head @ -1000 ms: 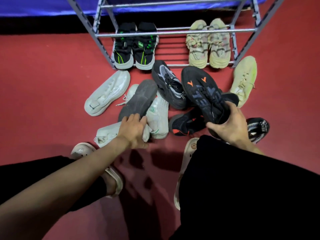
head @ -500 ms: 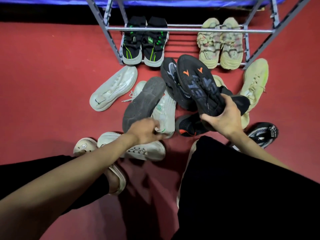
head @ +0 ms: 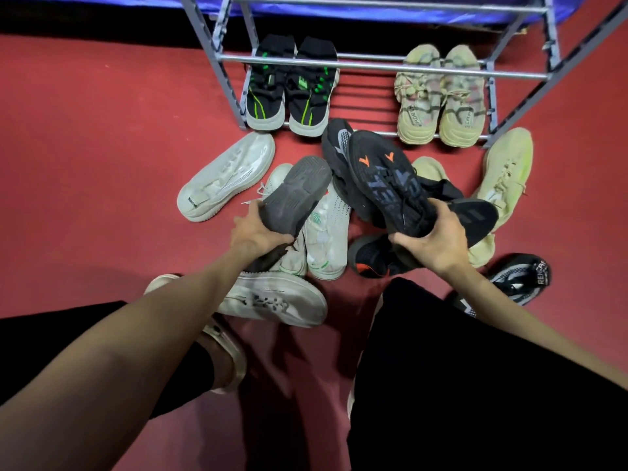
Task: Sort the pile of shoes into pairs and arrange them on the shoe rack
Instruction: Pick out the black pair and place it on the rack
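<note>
The left hand (head: 260,232) grips the heel of a sole-up grey shoe (head: 295,192) above the floor pile. The right hand (head: 433,239) holds a black shoe with orange marks (head: 387,178), just before the shoe rack (head: 373,67).

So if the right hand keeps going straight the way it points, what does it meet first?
Probably the grey-patterned black shoe lying just beyond the orange-marked shoe that the right hand holds, then the shoe rack. Depth is unclear.
</note>
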Demonstrator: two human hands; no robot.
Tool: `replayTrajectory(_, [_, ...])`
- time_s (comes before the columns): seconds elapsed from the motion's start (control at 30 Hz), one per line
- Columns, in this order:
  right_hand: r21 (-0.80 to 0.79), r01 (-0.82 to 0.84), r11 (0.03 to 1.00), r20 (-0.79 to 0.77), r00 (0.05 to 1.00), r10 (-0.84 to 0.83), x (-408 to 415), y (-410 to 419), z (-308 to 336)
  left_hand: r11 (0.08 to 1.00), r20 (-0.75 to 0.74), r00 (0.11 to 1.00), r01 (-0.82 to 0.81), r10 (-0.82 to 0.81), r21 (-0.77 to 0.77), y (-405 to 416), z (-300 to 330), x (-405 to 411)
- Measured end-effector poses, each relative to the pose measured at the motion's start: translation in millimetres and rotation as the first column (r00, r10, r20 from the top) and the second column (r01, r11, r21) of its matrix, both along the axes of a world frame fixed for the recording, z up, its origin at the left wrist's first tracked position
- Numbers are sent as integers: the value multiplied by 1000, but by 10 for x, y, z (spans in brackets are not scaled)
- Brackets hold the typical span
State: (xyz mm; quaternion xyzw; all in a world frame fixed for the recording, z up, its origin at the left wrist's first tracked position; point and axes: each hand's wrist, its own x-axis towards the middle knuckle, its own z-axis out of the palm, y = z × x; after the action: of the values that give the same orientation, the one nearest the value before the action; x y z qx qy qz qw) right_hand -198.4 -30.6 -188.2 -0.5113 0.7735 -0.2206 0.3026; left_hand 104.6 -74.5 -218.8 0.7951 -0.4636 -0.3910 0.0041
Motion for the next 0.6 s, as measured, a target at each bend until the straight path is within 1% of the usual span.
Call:
replayTrajectory(0.1, [58,35,998,48,998,-38,-26,-54,20,994,92,994,73,-66,-76,-61,147,183])
replayTrajectory(0.13, [68,47,997,59,997,-51,-29,-67,35,992,78,994,84,-77,-97,-98,217,244])
replayTrajectory(0.17, [78,59,995,67,996,-64,-27,-78,54,992,25,998,67,-65,-104,-144,296,292])
replayTrajectory(0.2, [87,70,994,70,995,-76,-17,-91,74,995,-61,998,27,-32,-93,-190,382,320])
replayTrajectory(0.23, [92,77,993,69,994,-84,-1,-102,95,998,-174,985,-24,14,-52,-233,475,331])
replayTrajectory(0.27, [95,85,992,64,994,-92,19,-115,117,996,-298,950,-79,89,45,-267,566,333])
replayTrajectory(0.33, [90,111,990,57,992,-116,70,-145,182,939,-504,813,-143,291,311,-278,743,351])
replayTrajectory(0.37, [83,127,988,58,990,-132,90,-158,221,905,-561,744,-138,363,402,-272,808,375])
replayTrajectory(0.4, [75,142,987,58,988,-146,104,-166,263,881,-596,697,-111,398,460,-259,854,408])
replayTrajectory(0.47, [58,153,987,46,987,-156,118,-155,353,838,-616,663,-30,425,546,-209,949,456])
replayTrajectory(0.53, [27,147,989,35,988,-148,114,-119,430,787,-594,681,43,428,616,-161,1027,474])
replayTrajectory(0.6, [-11,146,989,37,989,-146,104,-82,501,751,-549,731,76,405,656,-130,1090,459])
